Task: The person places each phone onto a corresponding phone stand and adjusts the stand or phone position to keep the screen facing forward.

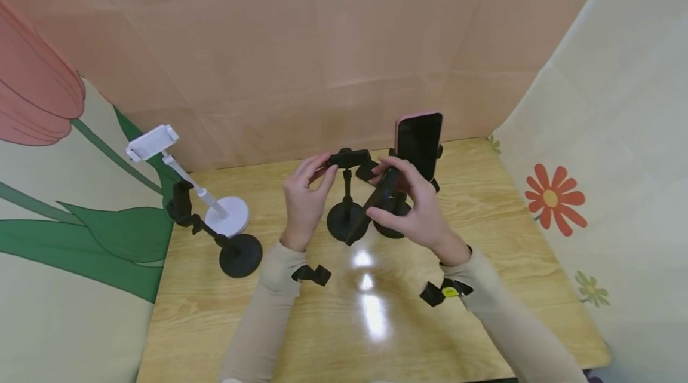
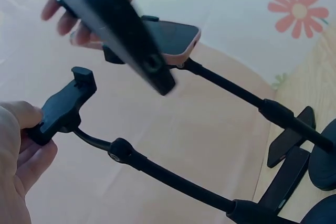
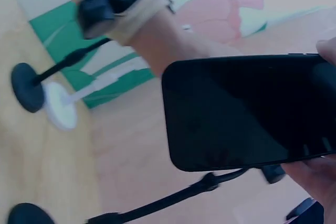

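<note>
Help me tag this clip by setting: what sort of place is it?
Probably a small staged recording booth, not a lived-in room: a light wooden table enclosed by floral-printed fabric backdrops, with several round-based phone stands, one black, one white, set out.

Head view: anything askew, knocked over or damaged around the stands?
Nothing stands out. All four stands sit upright on the table. The left hand holds the empty clamp, the right hand holds a black phone, and a pink-cased phone is already mounted behind.
</note>
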A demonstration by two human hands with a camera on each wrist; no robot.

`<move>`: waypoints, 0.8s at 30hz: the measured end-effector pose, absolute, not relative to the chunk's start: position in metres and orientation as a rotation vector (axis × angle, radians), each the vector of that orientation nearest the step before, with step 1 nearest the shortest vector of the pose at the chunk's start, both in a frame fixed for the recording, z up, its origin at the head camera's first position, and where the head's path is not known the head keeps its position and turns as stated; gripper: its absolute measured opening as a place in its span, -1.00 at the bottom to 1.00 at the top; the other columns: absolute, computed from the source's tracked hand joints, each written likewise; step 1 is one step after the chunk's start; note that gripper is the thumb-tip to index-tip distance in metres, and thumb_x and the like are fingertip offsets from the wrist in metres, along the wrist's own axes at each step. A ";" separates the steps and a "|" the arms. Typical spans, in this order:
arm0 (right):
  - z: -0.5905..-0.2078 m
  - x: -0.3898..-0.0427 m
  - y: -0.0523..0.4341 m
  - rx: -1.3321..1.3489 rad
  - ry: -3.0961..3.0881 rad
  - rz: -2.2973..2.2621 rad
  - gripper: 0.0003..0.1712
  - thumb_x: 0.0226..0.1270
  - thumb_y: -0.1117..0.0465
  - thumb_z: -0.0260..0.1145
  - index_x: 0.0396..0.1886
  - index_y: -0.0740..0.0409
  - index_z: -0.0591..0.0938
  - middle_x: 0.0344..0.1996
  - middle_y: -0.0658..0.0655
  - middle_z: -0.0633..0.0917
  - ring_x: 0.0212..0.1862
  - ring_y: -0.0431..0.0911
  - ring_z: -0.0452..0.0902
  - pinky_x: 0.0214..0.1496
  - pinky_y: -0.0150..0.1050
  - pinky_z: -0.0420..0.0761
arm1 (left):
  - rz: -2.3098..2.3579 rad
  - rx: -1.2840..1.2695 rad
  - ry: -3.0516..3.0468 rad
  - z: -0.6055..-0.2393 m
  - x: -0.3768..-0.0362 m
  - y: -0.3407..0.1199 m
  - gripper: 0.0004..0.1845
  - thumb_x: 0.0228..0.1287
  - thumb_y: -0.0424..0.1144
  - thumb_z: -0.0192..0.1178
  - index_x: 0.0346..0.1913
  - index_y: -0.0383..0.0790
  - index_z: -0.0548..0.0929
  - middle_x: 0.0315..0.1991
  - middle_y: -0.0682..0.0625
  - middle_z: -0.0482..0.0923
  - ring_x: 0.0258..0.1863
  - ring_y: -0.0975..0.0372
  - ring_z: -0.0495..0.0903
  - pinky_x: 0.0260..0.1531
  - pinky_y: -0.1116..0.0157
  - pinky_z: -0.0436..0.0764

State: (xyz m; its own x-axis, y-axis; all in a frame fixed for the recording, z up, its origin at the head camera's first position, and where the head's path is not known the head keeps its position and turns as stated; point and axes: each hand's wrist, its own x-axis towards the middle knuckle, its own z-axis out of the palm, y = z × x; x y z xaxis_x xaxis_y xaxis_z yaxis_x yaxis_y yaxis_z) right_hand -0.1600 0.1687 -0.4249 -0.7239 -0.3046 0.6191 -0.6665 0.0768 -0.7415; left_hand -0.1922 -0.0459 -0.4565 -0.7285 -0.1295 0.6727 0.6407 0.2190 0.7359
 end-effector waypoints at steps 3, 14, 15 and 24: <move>-0.414 -0.167 0.168 0.979 -2.066 1.646 -0.01 0.22 -0.18 0.53 0.40 0.39 0.42 0.04 0.45 0.61 0.02 -0.10 0.72 0.01 -0.34 0.73 | -1.541 -0.493 -1.868 -0.457 -0.192 -0.047 -0.73 0.33 -0.42 0.38 0.02 -0.50 0.74 -0.04 -0.31 0.73 -0.10 -0.02 0.77 -0.03 0.23 0.77; -0.385 -0.194 0.152 0.998 -2.185 1.566 -0.04 0.01 0.37 0.61 0.47 0.19 0.43 0.10 0.23 0.64 -0.01 0.13 0.70 0.15 -0.28 0.70 | -1.453 -0.471 -1.878 -0.457 -0.191 -0.048 -0.74 0.29 -0.44 0.40 0.02 -0.44 0.76 -0.08 -0.26 0.75 -0.16 0.00 0.79 -0.08 0.19 0.79; -0.383 -0.196 0.150 0.993 -2.194 1.563 -0.04 0.01 0.38 0.61 0.47 0.17 0.44 0.10 0.20 0.64 -0.01 0.11 0.70 0.16 -0.26 0.69 | -1.445 -0.472 -1.874 -0.457 -0.191 -0.048 -0.74 0.29 -0.44 0.40 0.02 -0.44 0.76 -0.09 -0.26 0.75 -0.16 0.01 0.79 -0.09 0.18 0.79; -0.380 -0.209 0.140 0.998 -2.267 1.473 -0.02 0.10 0.31 0.61 0.53 0.12 0.37 0.14 0.20 0.61 0.10 -0.07 0.59 0.17 -0.01 0.66 | -1.420 -0.477 -1.877 -0.460 -0.193 -0.048 -0.75 0.31 -0.44 0.39 0.02 -0.44 0.76 -0.09 -0.25 0.75 -0.17 0.02 0.79 -0.09 0.22 0.78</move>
State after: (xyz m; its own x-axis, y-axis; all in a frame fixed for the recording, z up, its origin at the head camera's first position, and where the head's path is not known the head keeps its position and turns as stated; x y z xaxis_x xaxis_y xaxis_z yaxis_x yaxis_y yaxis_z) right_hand -0.2088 0.1402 -0.3802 -0.7306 -0.4044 0.5501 -0.6670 0.2505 -0.7017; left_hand -0.1925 -0.0484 -0.4603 -0.6696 -0.1292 0.7314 0.6687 0.3237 0.6694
